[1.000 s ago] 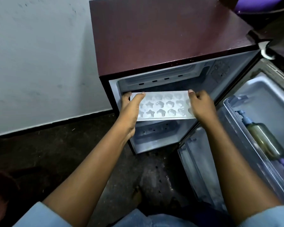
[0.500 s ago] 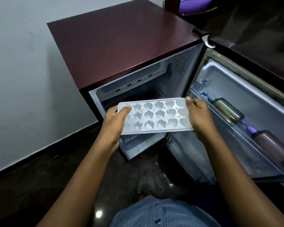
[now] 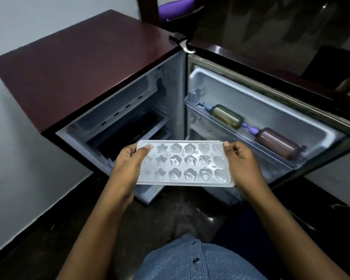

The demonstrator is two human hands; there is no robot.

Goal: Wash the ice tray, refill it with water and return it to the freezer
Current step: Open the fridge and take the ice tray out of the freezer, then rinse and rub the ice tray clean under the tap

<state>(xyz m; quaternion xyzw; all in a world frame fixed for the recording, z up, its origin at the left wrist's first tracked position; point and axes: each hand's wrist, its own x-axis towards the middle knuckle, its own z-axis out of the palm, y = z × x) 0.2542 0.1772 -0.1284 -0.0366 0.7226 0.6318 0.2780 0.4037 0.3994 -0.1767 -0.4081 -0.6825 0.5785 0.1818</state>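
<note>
A white ice tray [image 3: 188, 164] with star, flower and heart shaped cells is held level in front of the open fridge. My left hand [image 3: 127, 166] grips its left end, thumb on top. My right hand [image 3: 241, 162] grips its right end the same way. The cells shine; I cannot tell whether they hold ice or water. Behind the tray, the freezer compartment [image 3: 127, 128] at the top of the small maroon fridge [image 3: 79, 63] stands open and dark inside.
The fridge door [image 3: 271, 93] swings open to the right; its shelf holds two bottles [image 3: 226, 116] [image 3: 277, 142] lying on their sides. A white wall is at the left, dark floor [image 3: 49, 229] below, and a purple seat [image 3: 176, 9] behind the fridge.
Both hands have drawn the tray out of the freezer compartment and toward me, lower in view. My head has shifted left, showing more of the door.
</note>
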